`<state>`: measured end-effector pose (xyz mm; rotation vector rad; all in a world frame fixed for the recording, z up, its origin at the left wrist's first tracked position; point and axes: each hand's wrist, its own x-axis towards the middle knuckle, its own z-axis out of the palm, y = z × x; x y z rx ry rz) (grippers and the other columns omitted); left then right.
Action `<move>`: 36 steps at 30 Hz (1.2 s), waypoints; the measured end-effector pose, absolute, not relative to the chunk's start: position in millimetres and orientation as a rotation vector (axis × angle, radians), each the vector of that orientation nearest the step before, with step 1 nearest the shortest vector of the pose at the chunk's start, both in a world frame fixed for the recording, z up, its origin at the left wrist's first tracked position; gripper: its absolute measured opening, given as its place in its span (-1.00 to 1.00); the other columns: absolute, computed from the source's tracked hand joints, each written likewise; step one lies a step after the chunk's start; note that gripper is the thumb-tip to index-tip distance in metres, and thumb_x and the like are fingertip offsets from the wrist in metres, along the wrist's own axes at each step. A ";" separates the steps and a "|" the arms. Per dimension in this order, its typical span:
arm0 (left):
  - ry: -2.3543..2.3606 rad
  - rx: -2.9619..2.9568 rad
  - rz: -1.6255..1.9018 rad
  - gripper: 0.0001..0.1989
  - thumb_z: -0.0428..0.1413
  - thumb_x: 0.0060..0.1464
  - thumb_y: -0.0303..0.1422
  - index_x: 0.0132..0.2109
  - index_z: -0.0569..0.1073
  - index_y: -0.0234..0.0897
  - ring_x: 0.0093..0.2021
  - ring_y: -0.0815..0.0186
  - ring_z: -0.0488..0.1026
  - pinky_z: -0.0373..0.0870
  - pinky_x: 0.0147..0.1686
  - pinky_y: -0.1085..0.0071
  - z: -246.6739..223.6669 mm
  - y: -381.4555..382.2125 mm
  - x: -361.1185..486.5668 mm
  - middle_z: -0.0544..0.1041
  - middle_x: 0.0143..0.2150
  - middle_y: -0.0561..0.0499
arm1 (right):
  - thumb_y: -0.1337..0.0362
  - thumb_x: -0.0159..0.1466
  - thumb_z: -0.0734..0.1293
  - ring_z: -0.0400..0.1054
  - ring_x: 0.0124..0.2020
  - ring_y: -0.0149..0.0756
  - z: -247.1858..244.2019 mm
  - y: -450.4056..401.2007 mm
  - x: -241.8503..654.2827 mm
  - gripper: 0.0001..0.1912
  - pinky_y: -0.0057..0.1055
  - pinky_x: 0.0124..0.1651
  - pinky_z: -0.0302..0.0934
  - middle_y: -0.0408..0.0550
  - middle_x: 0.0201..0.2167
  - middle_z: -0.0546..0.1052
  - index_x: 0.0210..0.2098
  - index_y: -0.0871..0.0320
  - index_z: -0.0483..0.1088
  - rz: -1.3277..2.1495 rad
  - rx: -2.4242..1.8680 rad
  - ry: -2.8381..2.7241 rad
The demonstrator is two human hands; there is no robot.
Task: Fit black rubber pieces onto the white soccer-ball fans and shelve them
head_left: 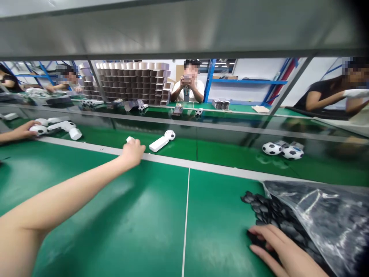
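Note:
My left hand [134, 152] reaches over the pale rail at the belt's edge, its fingers closed round a white plastic piece [130, 139]. Only the top of that piece shows; my hand hides the rest. Just right of it on the green belt lies a soccer-ball gadget [170, 135] with a white oblong handle. At the lower right, my right hand [278, 246] has thumb and fingers round a small black piece [255, 237]. It is beside a heap of thin black pieces [269, 207] spilling from a clear plastic bag [325, 215].
A co-worker's hand [27, 130] touches several soccer-ball gadgets [70, 129] at the left. Two more soccer balls [282, 150] sit on the belt at right. Stacked open boxes [132, 82] and seated people are across the line. A metal shelf [184, 30] hangs overhead.

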<state>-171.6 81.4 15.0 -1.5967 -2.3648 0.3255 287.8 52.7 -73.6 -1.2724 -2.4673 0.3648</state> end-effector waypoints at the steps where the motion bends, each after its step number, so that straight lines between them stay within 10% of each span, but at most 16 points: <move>1: -2.331 -1.660 0.365 -0.66 0.05 -0.04 -0.56 -0.07 0.41 -0.33 -0.04 -0.01 0.27 0.30 -0.22 0.24 13.5 69.3 -150.5 0.32 -0.04 -0.26 | 0.06 0.18 0.25 0.43 -0.21 -0.22 -67.1 51.6 285.4 -0.70 -0.38 -0.16 0.36 -0.01 -0.16 0.47 -0.16 0.04 0.40 0.366 -1.291 -2.479; 6: -2.123 -1.986 0.460 -0.50 0.00 0.01 -0.51 0.15 0.24 -0.31 -0.07 -0.06 0.32 0.34 -0.26 0.17 8.2 21.6 -49.7 0.33 0.00 -0.34 | 0.09 0.21 0.22 0.39 -0.23 -0.22 -49.2 47.8 275.7 -0.72 -0.32 -0.15 0.32 0.00 -0.17 0.44 -0.17 0.08 0.38 0.427 -1.312 -2.511; 10: -1.753 -2.273 0.301 -0.40 -0.05 0.09 -0.40 0.27 -0.01 -0.08 0.26 -0.12 -0.09 0.06 0.02 -0.19 -0.8 -1.4 6.7 0.01 0.29 -0.24 | 0.13 0.22 0.22 0.37 -0.29 -0.28 -43.7 43.7 273.9 -0.73 -0.33 -0.19 0.30 -0.02 -0.19 0.42 -0.15 0.10 0.35 0.474 -1.342 -2.517; 16: -1.484 -2.401 0.176 -0.45 -0.07 0.06 -0.39 0.23 0.11 -0.17 0.30 -0.11 -0.23 -0.08 -0.01 -0.38 -24.8 -10.4 32.3 -0.09 0.32 -0.25 | 0.24 0.23 0.21 0.36 -0.30 -0.32 -31.8 40.2 272.8 -0.79 -0.35 -0.17 0.29 -0.04 -0.20 0.40 -0.17 0.13 0.35 0.500 -1.312 -2.582; 27: -1.264 -2.329 -0.120 -0.40 -0.01 0.11 -0.43 0.27 -0.01 -0.19 0.31 0.00 -0.21 -0.35 0.17 -0.14 -25.0 43.2 -10.2 -0.11 0.32 -0.26 | 0.27 0.24 0.21 0.37 -0.20 -0.23 -30.0 37.4 269.5 -0.81 -0.29 -0.10 0.27 -0.02 -0.20 0.41 -0.18 0.15 0.36 0.406 -1.343 -2.612; 36: -1.650 -2.314 -0.086 -0.30 0.02 0.09 -0.15 0.28 -0.11 -0.18 0.04 -0.02 0.27 0.19 -0.08 0.13 -17.9 99.4 -21.3 0.19 0.16 -0.30 | 0.26 0.22 0.25 0.38 -0.28 -0.26 -24.7 33.6 265.1 -0.86 -0.34 -0.22 0.27 -0.08 -0.26 0.42 -0.22 0.11 0.36 0.429 -1.552 -2.534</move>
